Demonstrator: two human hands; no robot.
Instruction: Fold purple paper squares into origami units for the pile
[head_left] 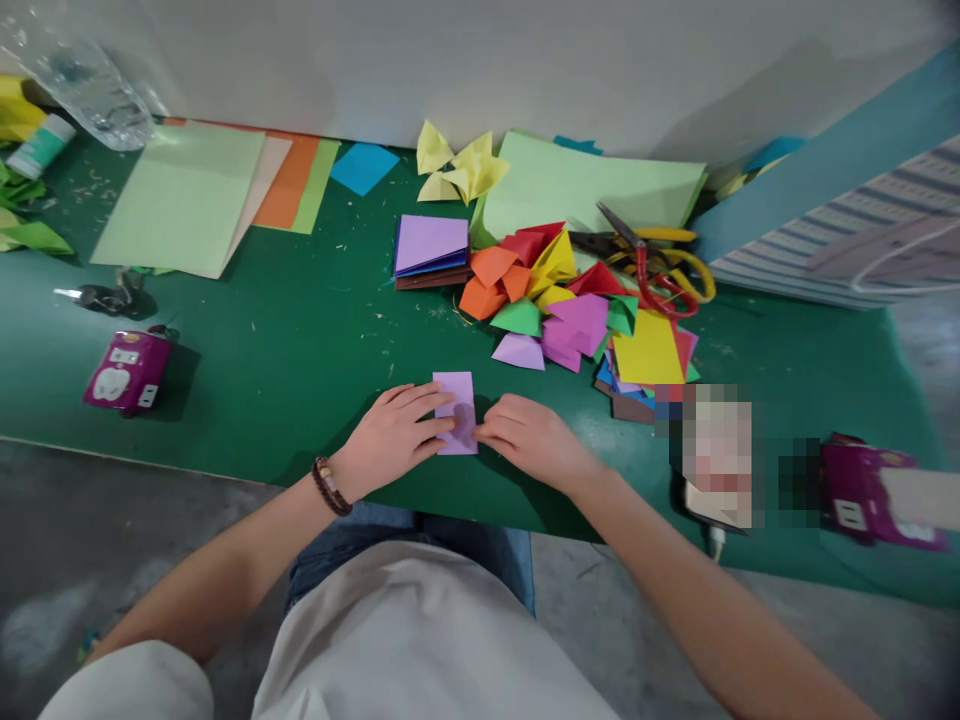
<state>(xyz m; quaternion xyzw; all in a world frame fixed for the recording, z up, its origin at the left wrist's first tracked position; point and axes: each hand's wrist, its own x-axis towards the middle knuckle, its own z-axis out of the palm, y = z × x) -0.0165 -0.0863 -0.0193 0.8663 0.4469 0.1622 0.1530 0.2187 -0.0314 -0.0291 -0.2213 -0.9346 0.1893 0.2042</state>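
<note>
A lilac sheet of origami paper (456, 390), folded to an upright rectangle, lies flat near the table's front edge. My left hand (395, 432) rests on its left side, fingers stretched out over the paper and a bracelet round the wrist. At the paper's lower right edge, my right hand (525, 435) has its fingers curled together, the thumb and fingertips pinching the edge. Just beyond the hands sits a lilac folded piece (519, 351), beside a heap of folded paper pieces (574, 325) in several colours.
Behind stand a stack of paper squares (431, 243) and pale green sheets (180, 190). Scissors (645, 260) lie by the heap. To the left are a purple box (129, 370), keys (105, 297), a glue stick (41, 147) and a plastic bottle (94, 85). A phone (716, 505) lies right.
</note>
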